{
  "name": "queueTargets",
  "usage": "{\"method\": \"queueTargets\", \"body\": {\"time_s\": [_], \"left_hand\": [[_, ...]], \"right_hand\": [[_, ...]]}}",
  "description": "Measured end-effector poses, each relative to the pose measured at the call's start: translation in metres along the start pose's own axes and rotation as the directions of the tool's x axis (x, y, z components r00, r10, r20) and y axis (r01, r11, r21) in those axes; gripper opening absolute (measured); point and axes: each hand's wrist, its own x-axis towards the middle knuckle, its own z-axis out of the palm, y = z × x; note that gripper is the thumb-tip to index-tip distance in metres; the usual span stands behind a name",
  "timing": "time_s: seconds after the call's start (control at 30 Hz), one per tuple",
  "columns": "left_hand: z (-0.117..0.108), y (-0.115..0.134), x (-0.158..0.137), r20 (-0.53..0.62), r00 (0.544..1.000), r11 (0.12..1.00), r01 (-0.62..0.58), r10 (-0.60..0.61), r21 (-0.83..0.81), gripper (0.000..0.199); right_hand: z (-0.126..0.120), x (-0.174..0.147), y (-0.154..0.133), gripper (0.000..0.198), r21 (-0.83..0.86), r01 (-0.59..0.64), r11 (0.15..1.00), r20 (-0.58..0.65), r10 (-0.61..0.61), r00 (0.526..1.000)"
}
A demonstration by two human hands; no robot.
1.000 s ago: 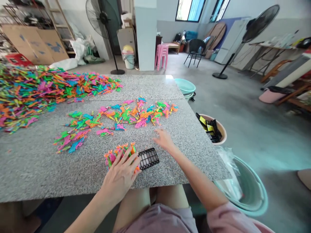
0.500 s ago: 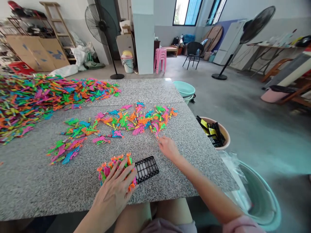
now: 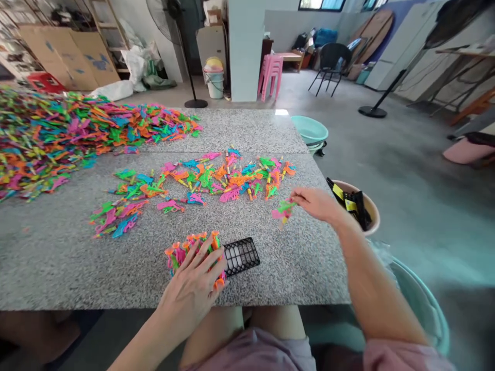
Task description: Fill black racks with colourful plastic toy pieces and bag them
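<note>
My left hand (image 3: 195, 281) lies with its fingers spread over a row of small colourful toy guns (image 3: 178, 253), tipped with orange suction cups. They fill the left part of a black plastic lattice tray (image 3: 252, 253); its right part shows bare slots. To the right, above the table, my right hand (image 3: 319, 203) pinches a few toy guns, a green one (image 3: 285, 206) and a pink one among them, slightly blurred. Left of that hand, a loose spread of pink, green, orange and blue toy guns (image 3: 232, 180) lies on the speckled table (image 3: 247, 216).
A large heap of toy guns (image 3: 96, 123) covers the far left of the table. Beyond the right edge stand a tub (image 3: 373, 216) with black trays, a green basin (image 3: 309, 129) and a larger green tub (image 3: 421, 304). Pink stools (image 3: 273, 72) stand behind.
My right hand has moved right and away from the spread, lifting a few toy guns from its edge. My left hand stays on the tray. The view has tilted down.
</note>
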Motion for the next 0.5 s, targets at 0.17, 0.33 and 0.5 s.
{"method": "queueTargets", "body": {"time_s": [0.17,0.33,0.5], "left_hand": [[0.003,-0.004,-0.001,-0.069,0.997,0.999,-0.038,0.038,0.0,0.025],[0.0,-0.002,-0.003,-0.05,0.998,0.999,-0.037,0.036,-0.013,0.027],[-0.003,-0.001,-0.002,0.001,1.0,0.999,-0.018,0.018,-0.031,0.027]], "right_hand": [[0.002,-0.008,-0.004,0.014,-0.053,0.108,0.993,0.429,-0.075,0.9],[0.031,-0.052,0.001,0.044,-0.141,-0.127,0.982,0.277,0.162,0.947],[0.04,-0.089,0.022,0.018,-0.054,-0.197,0.979,0.426,0.201,0.882]]}}
